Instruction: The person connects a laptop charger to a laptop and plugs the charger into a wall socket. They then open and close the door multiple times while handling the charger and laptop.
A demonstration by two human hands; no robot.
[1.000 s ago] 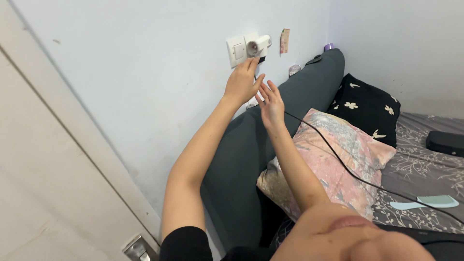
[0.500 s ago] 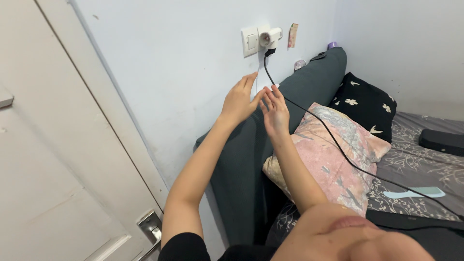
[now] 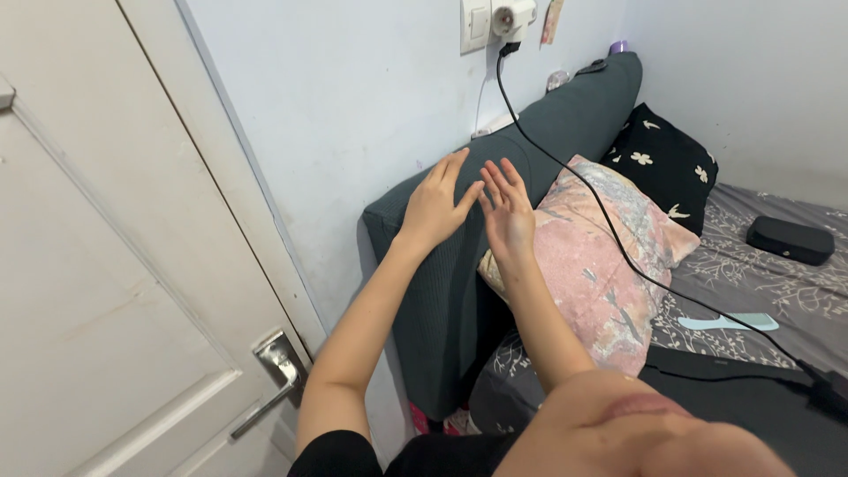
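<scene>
Head view: my left hand (image 3: 435, 205) and right hand (image 3: 510, 212) are both spread, holding nothing, in front of the dark grey bolster (image 3: 495, 185) against the wall. The nearest thing is the black cable (image 3: 583, 190), plugged into the wall socket (image 3: 511, 18) and draped across the pink pillow (image 3: 609, 256). I judge it light, limp, slightly slick; grip it at the plug body, not mid-run.

Passage: open air above grey bolster (image 3: 530, 150); obstructions: black cable (image 3: 565, 168) slanting across, wall (image 3: 353, 106) left, pink pillow (image 3: 601, 256) right.
</scene>
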